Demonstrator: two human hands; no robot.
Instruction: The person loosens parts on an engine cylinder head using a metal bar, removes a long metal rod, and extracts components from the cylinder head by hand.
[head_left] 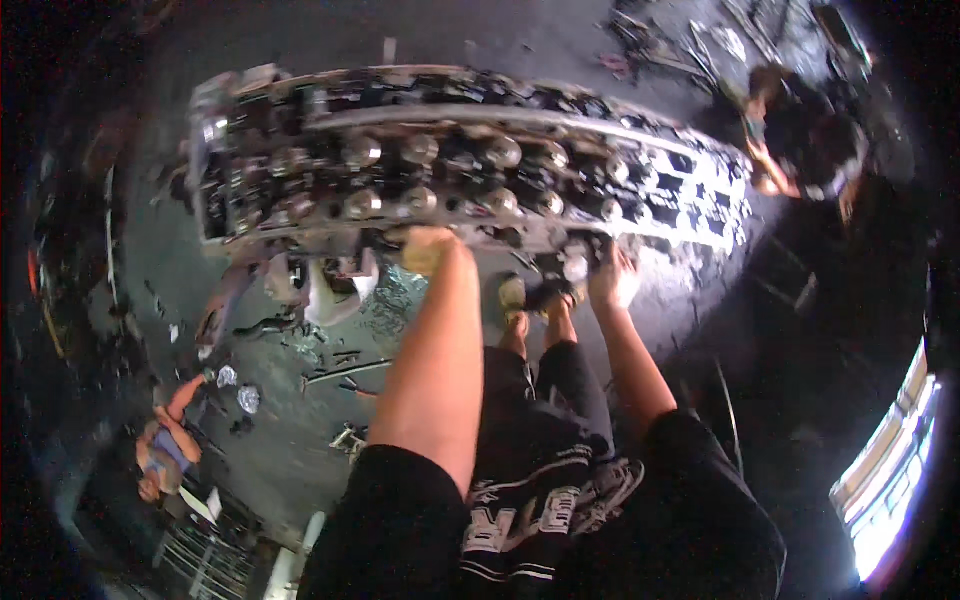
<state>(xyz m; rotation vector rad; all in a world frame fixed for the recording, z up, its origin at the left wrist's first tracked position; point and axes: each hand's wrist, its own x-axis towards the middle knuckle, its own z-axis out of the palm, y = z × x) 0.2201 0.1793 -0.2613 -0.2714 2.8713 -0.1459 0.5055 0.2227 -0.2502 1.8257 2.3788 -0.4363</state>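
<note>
A long engine block or cylinder head (pixel 460 180) stretches across the upper part of the view, with two rows of round metal pieces (pixel 420 202) along it. At its near edge, left of the middle, my left hand (pixel 430 250) is closed in a fist; motion blur hides what is in it. My right hand (pixel 615 282) is farther right along the same edge, its fingers bent up against a dark part (pixel 590 248). Whatever the right fingers grip is too blurred to name.
Metal parts (pixel 320 285) and tools (pixel 345 375) lie on the floor at left. A person (pixel 170 450) sits at lower left. Another person (pixel 810 150) works by the engine's right end, near scattered parts (pixel 690 50). A bright window (pixel 890 470) is at lower right.
</note>
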